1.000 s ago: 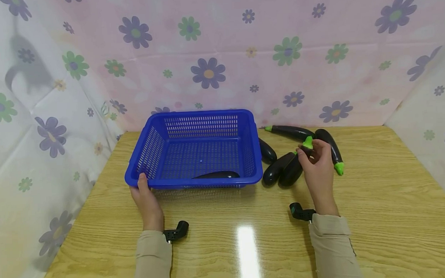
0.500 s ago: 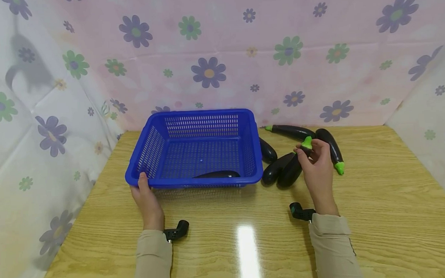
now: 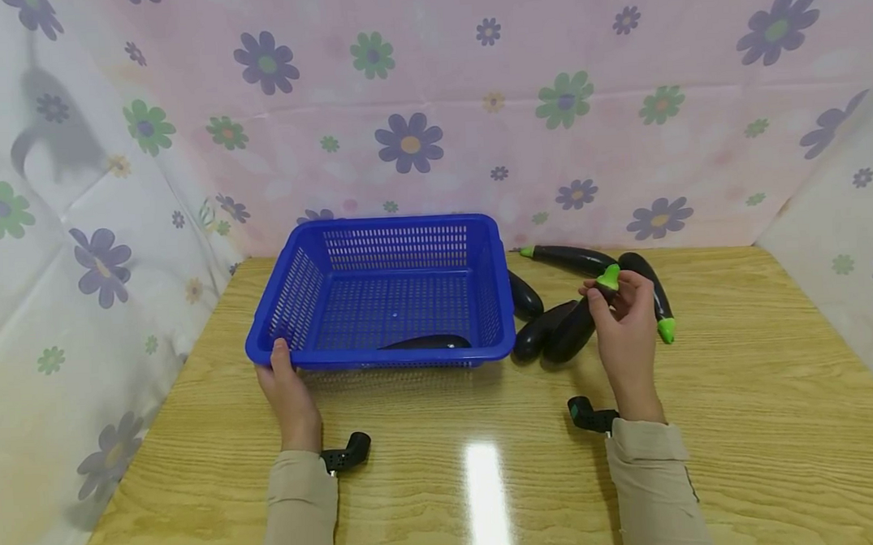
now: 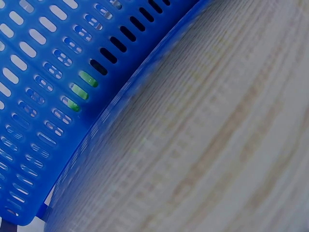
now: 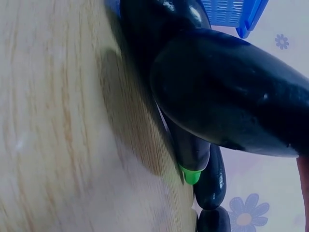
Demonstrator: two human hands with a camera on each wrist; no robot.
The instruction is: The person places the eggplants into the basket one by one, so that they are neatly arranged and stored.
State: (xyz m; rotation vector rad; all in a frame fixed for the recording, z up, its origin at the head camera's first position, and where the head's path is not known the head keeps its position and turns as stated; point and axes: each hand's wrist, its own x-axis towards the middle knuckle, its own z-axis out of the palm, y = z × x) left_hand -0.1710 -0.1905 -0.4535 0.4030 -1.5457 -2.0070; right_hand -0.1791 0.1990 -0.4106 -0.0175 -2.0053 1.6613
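Note:
My left hand [image 3: 292,405] grips the near-left corner of a blue slotted plastic basket [image 3: 396,357], thumb over the rim and fingers hidden beneath. Inside, along the near wall, lies a dark eggplant [image 3: 428,342]; its green cap [image 4: 79,91] shows through the slots in the left wrist view. To the right of the basket, my right hand [image 3: 628,349] pinches another eggplant [image 3: 574,329] just below its green stem. That eggplant slants down to the left, and in the right wrist view its rounded end [image 5: 193,82] hangs above the table, over a shadow.
Beside the held one lies an eggplant [image 3: 533,340], with another [image 3: 525,297] against the basket's right side. Two more, one at the back [image 3: 571,258] and one on the right [image 3: 649,292], lie near the floral cloth [image 3: 458,93]. Everything rests on a wooden table [image 3: 423,468].
My right hand has shifted slightly right and tipped the eggplant, its stem now leaning further right and its lower end a little higher. The left hand and basket have stayed put.

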